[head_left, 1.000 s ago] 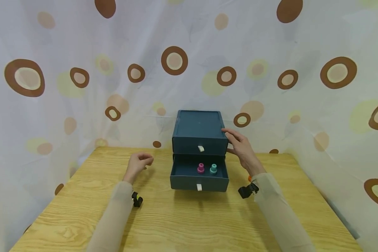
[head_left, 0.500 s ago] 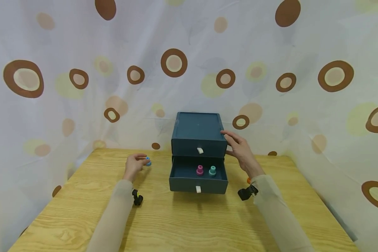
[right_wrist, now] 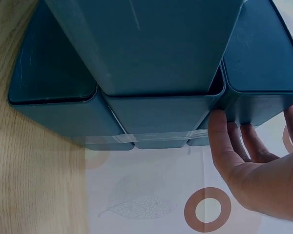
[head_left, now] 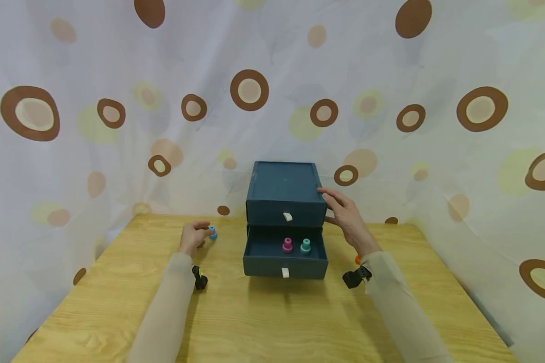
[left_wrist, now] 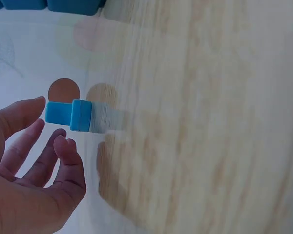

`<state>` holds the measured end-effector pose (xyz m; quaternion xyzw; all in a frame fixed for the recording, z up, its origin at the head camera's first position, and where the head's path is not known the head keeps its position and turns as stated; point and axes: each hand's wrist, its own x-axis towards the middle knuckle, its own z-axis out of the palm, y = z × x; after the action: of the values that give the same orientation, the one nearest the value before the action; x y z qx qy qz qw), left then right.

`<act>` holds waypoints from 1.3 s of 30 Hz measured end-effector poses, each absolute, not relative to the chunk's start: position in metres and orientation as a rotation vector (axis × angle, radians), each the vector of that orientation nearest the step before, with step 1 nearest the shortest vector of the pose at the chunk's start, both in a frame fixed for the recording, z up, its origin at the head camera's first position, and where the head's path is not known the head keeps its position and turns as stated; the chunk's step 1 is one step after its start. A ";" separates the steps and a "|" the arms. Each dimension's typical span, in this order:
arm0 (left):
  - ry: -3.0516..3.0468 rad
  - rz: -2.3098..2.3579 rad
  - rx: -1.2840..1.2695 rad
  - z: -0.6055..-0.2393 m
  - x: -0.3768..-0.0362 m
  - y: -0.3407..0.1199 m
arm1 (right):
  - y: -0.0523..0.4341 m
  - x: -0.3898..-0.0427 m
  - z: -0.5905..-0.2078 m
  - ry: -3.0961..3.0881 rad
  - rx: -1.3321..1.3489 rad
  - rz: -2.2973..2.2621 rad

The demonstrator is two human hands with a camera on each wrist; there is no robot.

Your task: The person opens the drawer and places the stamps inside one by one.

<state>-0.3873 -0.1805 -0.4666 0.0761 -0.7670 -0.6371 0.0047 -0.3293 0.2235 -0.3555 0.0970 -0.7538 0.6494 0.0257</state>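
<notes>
A small blue stepped peg (head_left: 213,233) stands upright on the table at the left. Beside it is my left hand (head_left: 194,237), fingers loosely bent; in the left wrist view a narrow gap separates the fingertips from the blue peg (left_wrist: 68,116). The dark blue drawer cabinet (head_left: 285,181) stands in the middle with its middle drawer (head_left: 285,268) pulled out. Inside that drawer a pink peg (head_left: 287,245) and a teal peg (head_left: 305,246) stand upright. My right hand (head_left: 347,217) rests on the cabinet's upper right side, fingers spread along the upper tier in the right wrist view.
An orange object (head_left: 358,259) lies on the wooden table (head_left: 263,322), mostly hidden by my right wrist. White tabs mark the drawer fronts, such as the upper tab (head_left: 287,217). Behind the table hangs a patterned curtain (head_left: 272,50).
My left hand has drawn back slightly from the blue peg, which was hidden behind the fingers and now shows standing on the table. My right hand stays on the cabinet.
</notes>
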 end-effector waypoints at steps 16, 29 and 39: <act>-2.555 -1.916 0.193 -0.470 -0.392 -0.179 | 0.223 -0.330 -0.357 -2.328 0.312 2.020; -2.580 -1.870 0.179 -0.475 -0.387 -0.181 | 0.220 -0.331 -0.362 -2.328 0.310 2.025; -2.623 -1.878 0.108 -0.469 -0.385 -0.180 | 0.223 -0.331 -0.358 -2.305 0.317 2.021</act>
<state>-0.3854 -0.1804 -0.4687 0.0334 -0.8119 -0.5812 -0.0432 -0.3306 0.2230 -0.3578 0.1027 -0.7477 0.6554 0.0297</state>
